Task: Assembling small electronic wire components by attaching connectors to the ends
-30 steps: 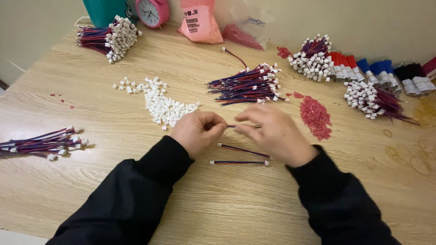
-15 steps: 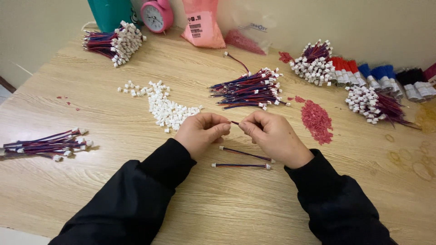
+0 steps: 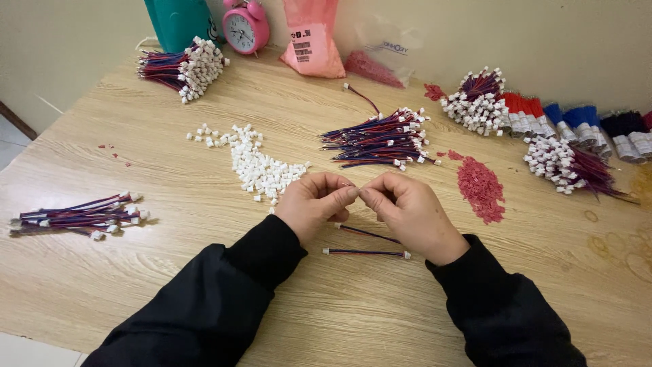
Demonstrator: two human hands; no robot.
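Pinching together, left hand (image 3: 314,205) and right hand (image 3: 406,213) grip something tiny (hidden) above wire (image 3: 367,252).

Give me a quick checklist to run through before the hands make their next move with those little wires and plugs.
1. Left hand and right hand meet fingertip to fingertip: ok.
2. What is pinched between them: cannot tell, fingers hide it.
3. Loose white plugs lie close by the left hand: ok.
4. Pile of wires sits just beyond the hands: ok.
5. Finished wire lies flat on the table under the wrists: ok.
6. Red bits lie apart from the white plugs: ok.
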